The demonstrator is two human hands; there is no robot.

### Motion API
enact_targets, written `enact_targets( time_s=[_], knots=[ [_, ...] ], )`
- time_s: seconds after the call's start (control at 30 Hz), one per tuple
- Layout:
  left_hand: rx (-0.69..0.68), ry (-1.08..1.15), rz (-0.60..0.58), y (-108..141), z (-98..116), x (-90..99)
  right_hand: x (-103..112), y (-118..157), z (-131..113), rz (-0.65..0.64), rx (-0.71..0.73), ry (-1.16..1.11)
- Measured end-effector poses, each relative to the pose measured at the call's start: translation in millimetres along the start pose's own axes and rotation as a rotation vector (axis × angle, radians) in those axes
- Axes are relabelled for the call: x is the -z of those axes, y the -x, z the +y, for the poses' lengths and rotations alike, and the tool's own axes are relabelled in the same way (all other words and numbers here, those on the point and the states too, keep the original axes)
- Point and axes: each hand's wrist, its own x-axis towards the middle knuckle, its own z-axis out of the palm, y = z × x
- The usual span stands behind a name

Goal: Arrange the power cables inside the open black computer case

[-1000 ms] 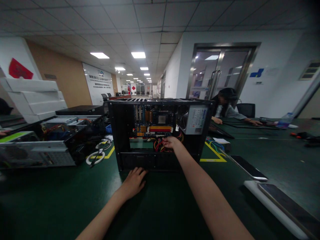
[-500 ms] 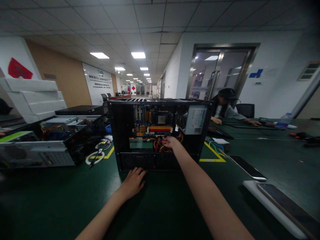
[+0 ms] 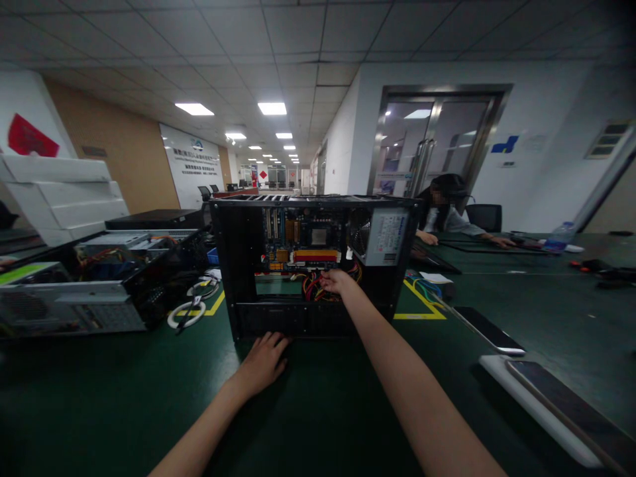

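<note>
From the head view, we see the black computer case (image 3: 271, 320) standing upright mid-table (image 3: 318, 417), its open side facing us, presumably so the motherboard (image 3: 303, 232) and power supply (image 3: 389, 237) lie within reach. Our left hand (image 3: 264, 360) rests palm down, fingers loosely spread and grasping nothing, fingertips at the case's near bottom edge — likely to steady it. Our right hand (image 3: 334, 281) reaches inside, fingers drawn together at the red and yellow cables (image 3: 310, 289) — whether they truly grip any, we cannot tell.
</note>
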Motion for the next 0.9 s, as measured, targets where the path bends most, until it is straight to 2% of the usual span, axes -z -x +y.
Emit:
enact_targets(
  time_s=[0.33, 0.53, 0.63, 0.8, 0.9],
  knots=[
    [0.0, 0.024, -0.016, 0.5, 0.9, 1.7, 1.2, 2.8, 1.4, -0.006, -0.002, 0.021],
    [0.021, 0.023, -0.026, 0.5, 0.0, 0.7, 2.4, 0.2, 5.2, -0.013, 0.083, 0.1],
    [0.004, 0.018, -0.023, 0.4, -0.4, 0.3, 2.2, -3.9, 9.1, 0.015, 0.123, 0.217],
    [-0.012, 0.008, 0.0, -0.3, -1.0, -1.8, 2.5, -12.9, 18.2, 0.117, 0.175, 0.59],
    [0.001, 0.006, -0.011, -0.2, -1.0, -1.9, 4.6, -20.0, 21.8, 0.19, 0.257, 0.681]
  ],
)
